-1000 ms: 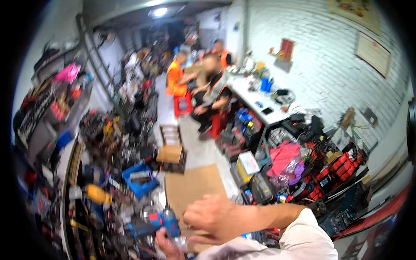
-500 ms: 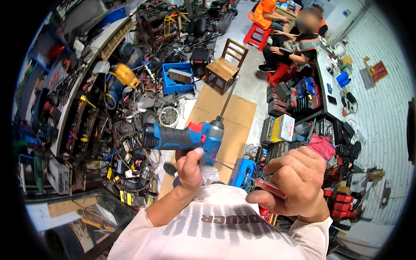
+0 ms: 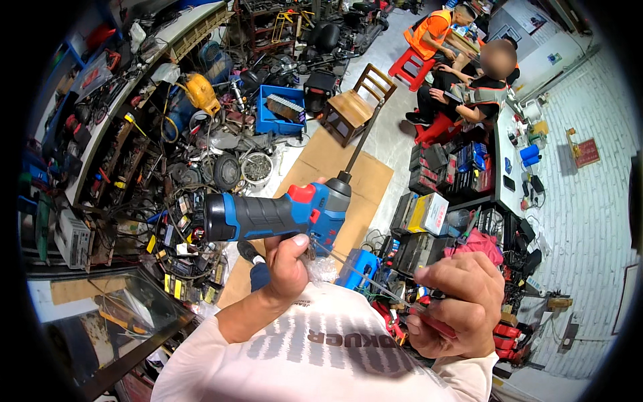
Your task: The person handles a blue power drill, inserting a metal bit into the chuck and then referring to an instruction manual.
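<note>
A blue and black cordless drill (image 3: 281, 214) with a long bit pointing up and right is held sideways at chest height. My left hand (image 3: 287, 264) grips it from below, fingers closed on its underside. My right hand (image 3: 455, 305) is closed around a red-handled screwdriver (image 3: 375, 285), whose thin metal shaft reaches up-left to the drill's body near the left hand. A small clear plastic bag hangs by my left palm.
Flattened cardboard (image 3: 335, 181) lies on the floor below. A wooden chair (image 3: 355, 104) and a blue crate (image 3: 278, 114) stand beyond it. Cluttered shelves of tools (image 3: 134, 134) fill the left; battery boxes (image 3: 435, 208) line the right. Two people sit on red stools (image 3: 469, 74) far ahead.
The view has tilted down from the room toward my hands. The drill has come up closer and larger, and my right hand has brought the screwdriver's tip against it.
</note>
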